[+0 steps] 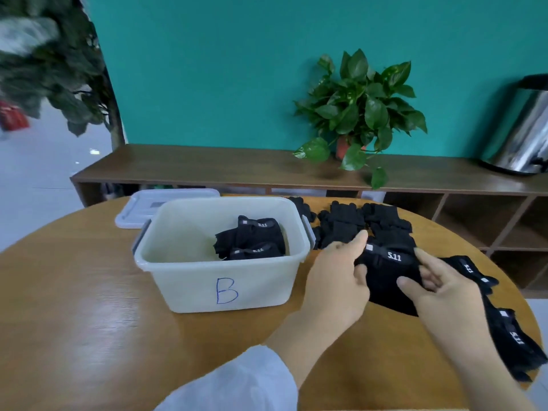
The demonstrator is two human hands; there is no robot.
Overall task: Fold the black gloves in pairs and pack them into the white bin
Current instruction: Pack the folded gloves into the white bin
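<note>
Two hands, left hand (341, 274) and right hand (430, 287), pinch a black glove pair (385, 277) on the table (89, 307), just right of the white bin (225, 280). Loosened fingers could let the fold spring open, or snag the loose gloves (355, 223) behind.

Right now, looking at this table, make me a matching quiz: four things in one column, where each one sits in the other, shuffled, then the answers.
Things:
1. folded gloves
2. lid
3. plant
4. glove with the 5.11 label

Places:
A. on the shelf by the teal wall
B. between the left hand and right hand
C. inside the white bin
D. flat on the table behind the bin

Pairs: 1-C, 2-D, 3-A, 4-B
</note>
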